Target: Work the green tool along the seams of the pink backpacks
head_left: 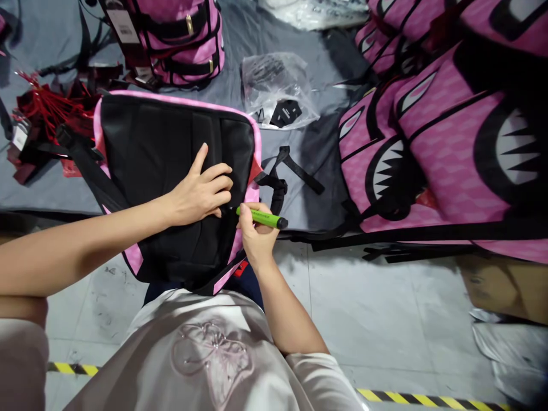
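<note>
Head view: a pink backpack [171, 182] lies back-panel up at the near edge of the grey-covered bench [55, 188], its lower end hanging over that edge toward the person's lap. The left hand [203, 191] rests flat on the black padded panel near the pack's right side, fingers loosely curled, its grip closed on nothing. The right hand [256, 237], just beside it at the pack's right edge, has its grip clamped on a green marker [262, 217], held nearly level with the dark cap pointing right and the tip at the pink trim. A black webbing strap [285, 171] with buckle trails from the pack's right side across the bench. Behind it, toward the far edge, lies a clear plastic bag [276, 85] holding black fittings. A second pink backpack [180, 40] stands at the far left-centre, with a bundle of red tag strings [51, 105] at the left edge. A stack of pink backpacks with toothed-mouth prints [445, 142] fills the right side. Yellow-black hazard tape [428, 398] marks the floor below.
</note>
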The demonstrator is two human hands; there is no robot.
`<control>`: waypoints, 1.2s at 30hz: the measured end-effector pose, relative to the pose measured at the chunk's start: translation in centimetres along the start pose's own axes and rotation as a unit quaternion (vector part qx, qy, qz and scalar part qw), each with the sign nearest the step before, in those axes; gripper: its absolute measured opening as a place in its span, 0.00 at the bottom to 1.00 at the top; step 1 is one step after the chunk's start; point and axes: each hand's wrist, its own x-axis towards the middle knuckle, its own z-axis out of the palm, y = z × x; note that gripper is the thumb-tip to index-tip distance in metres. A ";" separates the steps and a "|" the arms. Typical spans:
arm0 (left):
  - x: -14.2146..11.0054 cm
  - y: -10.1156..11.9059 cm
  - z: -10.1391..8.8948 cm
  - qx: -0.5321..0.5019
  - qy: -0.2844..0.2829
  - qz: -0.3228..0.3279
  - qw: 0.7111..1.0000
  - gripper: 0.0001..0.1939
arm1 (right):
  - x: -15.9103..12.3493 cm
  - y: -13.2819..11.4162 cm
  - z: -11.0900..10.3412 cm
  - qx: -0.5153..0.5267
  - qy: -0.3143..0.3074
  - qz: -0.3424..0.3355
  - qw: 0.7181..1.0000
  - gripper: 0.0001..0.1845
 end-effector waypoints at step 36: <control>-1.2 2.0 2.0 0.086 0.036 -0.016 0.995 0.14 | -0.1 0.6 0.0 -0.150 0.019 -0.104 0.983 0.15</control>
